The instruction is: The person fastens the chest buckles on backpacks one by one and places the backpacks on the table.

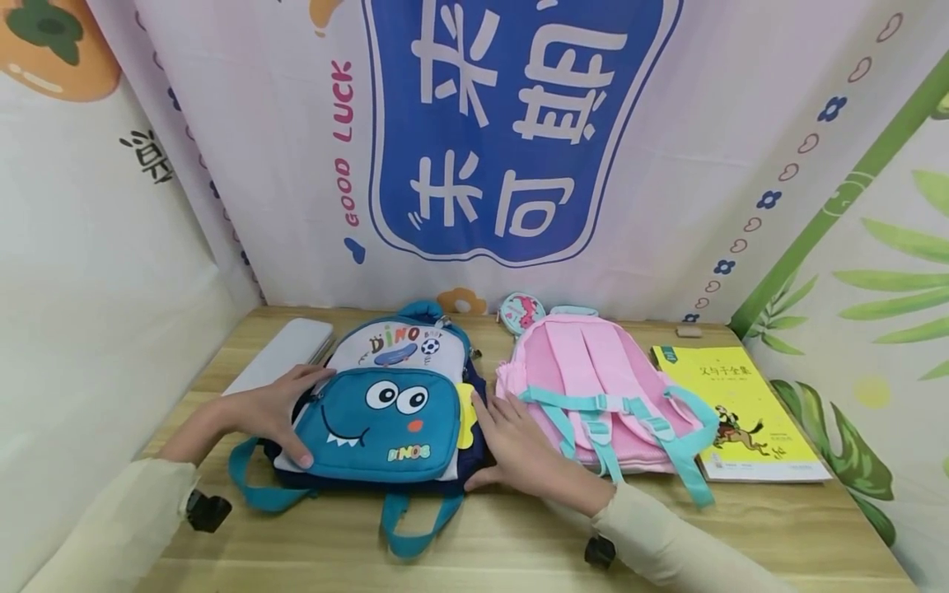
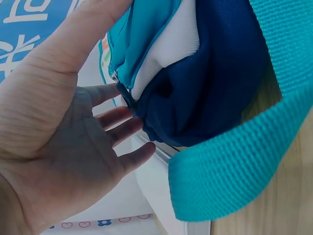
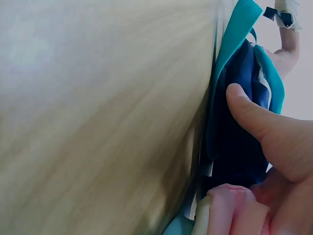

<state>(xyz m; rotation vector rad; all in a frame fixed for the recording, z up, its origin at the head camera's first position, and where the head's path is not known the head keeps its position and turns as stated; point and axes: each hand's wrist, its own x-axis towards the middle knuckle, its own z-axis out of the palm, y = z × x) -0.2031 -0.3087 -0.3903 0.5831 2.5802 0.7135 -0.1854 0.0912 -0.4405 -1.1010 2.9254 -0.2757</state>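
A blue dinosaur backpack lies front side up on the wooden table. The left hand rests on its left side, thumb on the front pocket's lower corner, fingers spread. In the left wrist view that hand has its fingertips at the navy side by a zipper pull. The right hand touches the bag's right side near a yellow flap, fingers extended. In the right wrist view the right hand has its thumb against the navy fabric.
Right of the blue bag lies a pink backpack with turquoise straps, close to the right hand. A yellow book lies at the far right. A white flat case is at the back left. A printed cloth hangs behind.
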